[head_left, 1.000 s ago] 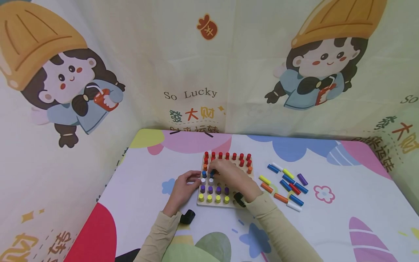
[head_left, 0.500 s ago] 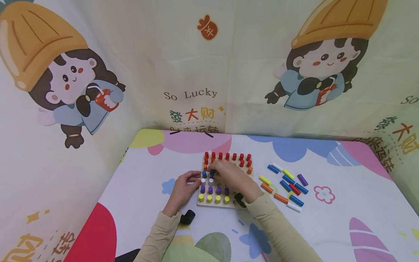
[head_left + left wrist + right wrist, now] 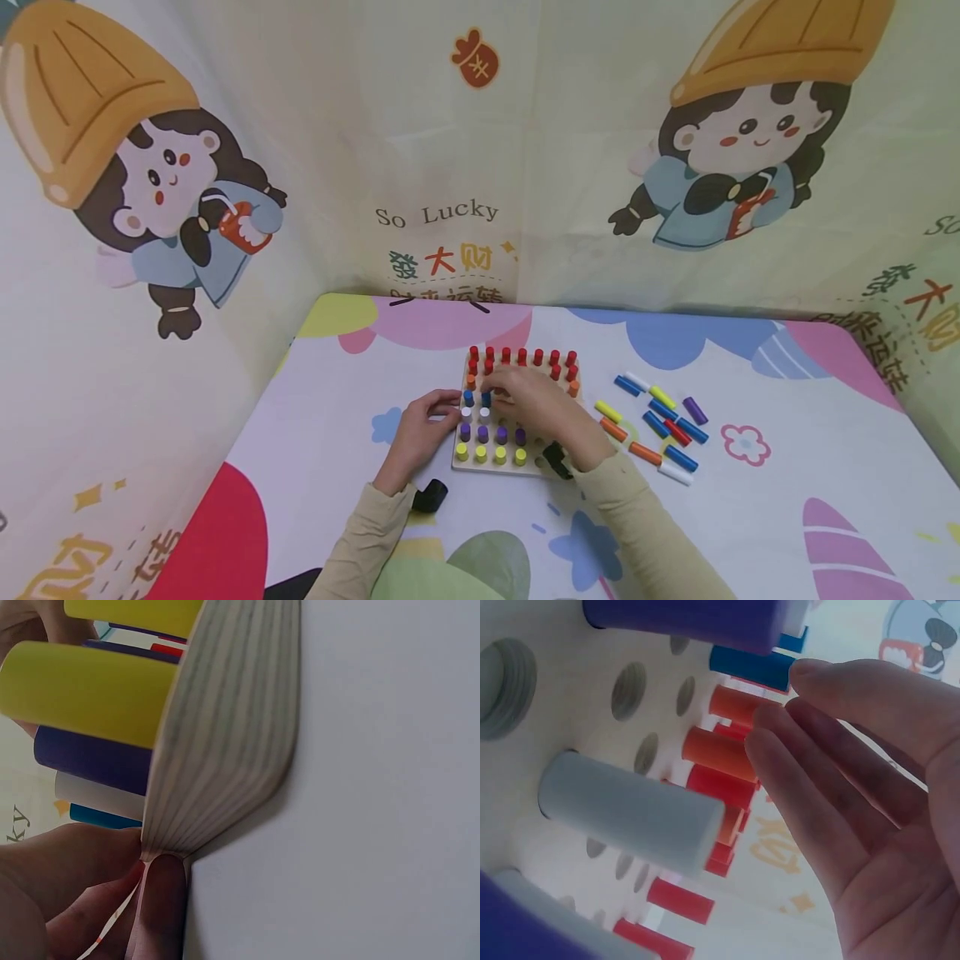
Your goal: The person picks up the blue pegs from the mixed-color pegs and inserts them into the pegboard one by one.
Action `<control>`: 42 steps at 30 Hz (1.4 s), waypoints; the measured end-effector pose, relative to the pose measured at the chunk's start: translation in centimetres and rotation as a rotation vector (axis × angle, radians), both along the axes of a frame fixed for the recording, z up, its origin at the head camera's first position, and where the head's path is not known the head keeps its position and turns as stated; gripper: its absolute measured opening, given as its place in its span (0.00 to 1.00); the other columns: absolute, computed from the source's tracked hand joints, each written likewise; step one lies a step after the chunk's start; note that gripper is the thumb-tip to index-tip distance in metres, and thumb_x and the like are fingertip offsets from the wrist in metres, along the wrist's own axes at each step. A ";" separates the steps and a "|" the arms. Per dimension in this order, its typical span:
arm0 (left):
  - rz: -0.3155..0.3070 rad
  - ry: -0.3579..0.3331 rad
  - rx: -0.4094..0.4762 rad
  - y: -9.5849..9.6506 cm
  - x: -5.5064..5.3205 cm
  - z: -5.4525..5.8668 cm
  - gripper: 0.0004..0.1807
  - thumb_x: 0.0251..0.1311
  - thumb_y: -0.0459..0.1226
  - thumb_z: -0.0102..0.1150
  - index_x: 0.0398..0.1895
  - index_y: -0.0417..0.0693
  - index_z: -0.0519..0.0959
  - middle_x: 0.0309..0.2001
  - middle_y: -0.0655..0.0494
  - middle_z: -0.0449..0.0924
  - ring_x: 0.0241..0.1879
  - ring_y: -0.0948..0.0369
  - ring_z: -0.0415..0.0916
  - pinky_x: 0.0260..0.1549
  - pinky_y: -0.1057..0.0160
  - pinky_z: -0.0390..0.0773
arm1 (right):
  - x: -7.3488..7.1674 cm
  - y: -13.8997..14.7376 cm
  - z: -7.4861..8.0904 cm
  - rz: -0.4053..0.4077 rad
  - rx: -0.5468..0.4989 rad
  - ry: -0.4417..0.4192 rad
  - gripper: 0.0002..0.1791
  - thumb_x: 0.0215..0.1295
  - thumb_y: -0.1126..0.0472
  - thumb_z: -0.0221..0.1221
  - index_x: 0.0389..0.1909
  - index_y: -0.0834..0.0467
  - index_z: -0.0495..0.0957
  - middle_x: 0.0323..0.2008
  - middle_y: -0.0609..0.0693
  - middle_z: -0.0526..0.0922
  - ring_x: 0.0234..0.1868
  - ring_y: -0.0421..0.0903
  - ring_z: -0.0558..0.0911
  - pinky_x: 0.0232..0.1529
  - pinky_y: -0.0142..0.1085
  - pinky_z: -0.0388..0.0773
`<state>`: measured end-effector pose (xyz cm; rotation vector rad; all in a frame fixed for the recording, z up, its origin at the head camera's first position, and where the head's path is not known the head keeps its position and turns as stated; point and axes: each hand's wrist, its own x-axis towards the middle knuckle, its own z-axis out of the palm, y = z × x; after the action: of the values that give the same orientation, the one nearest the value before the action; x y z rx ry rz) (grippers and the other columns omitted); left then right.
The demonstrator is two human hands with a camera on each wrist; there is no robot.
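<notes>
A wooden pegboard (image 3: 517,471) lies flat on the table with coloured pegs standing upright in it. At its left edge my left hand (image 3: 420,433) grips the side; the left wrist view has the thumb (image 3: 105,844) on the upper edge and a finger (image 3: 161,907) against the side. Over the board, my right hand (image 3: 540,404) is by the second blue peg (image 3: 486,400), which stands beside another blue peg (image 3: 468,399). In the right wrist view, its fingers are nearly straight and the thumb tip overlaps the end of a blue peg (image 3: 750,667). Nothing is held there.
Right of the board lie several loose pegs, among them a purple peg (image 3: 695,410), a red peg (image 3: 677,432) and a white peg (image 3: 675,474). Red, orange, white, purple and yellow pegs stand in rows in the board. A printed cloth (image 3: 600,208) hangs behind the table.
My right hand's fingers have eased off the second blue peg and shifted slightly right, leaving it upright in the board. My left hand has stayed at the board's edge.
</notes>
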<state>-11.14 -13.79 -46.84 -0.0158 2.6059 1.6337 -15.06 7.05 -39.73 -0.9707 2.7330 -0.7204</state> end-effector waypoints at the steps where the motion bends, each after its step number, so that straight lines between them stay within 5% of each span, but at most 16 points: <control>1: 0.002 -0.005 0.001 0.0 0.0 0.0 0.16 0.64 0.34 0.62 0.55 0.43 0.81 0.49 0.48 0.85 0.46 0.56 0.83 0.46 0.56 0.83 | 0.0 0.1 0.1 -0.002 0.002 -0.002 0.13 0.63 0.60 0.67 0.48 0.54 0.84 0.46 0.47 0.84 0.45 0.42 0.82 0.52 0.40 0.81; 18: 0.018 -0.016 -0.019 -0.1 -0.1 1.1 0.17 0.64 0.36 0.61 0.55 0.45 0.80 0.46 0.51 0.86 0.46 0.58 0.83 0.46 0.57 0.82 | 0.8 2.2 1.7 -0.049 0.058 0.045 0.15 0.61 0.61 0.68 0.49 0.55 0.83 0.46 0.49 0.85 0.48 0.46 0.82 0.51 0.43 0.81; 42: 0.016 -0.025 -0.026 0.0 0.1 0.3 0.16 0.64 0.35 0.61 0.55 0.45 0.81 0.47 0.51 0.86 0.46 0.57 0.83 0.45 0.58 0.82 | 1.1 5.8 1.4 -0.101 0.049 0.059 0.18 0.59 0.62 0.69 0.51 0.58 0.82 0.47 0.51 0.85 0.48 0.49 0.84 0.49 0.45 0.83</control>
<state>-11.07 -13.80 -46.51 -0.0582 2.6148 1.5947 -13.99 12.86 -38.30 -0.8630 2.8541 -0.6464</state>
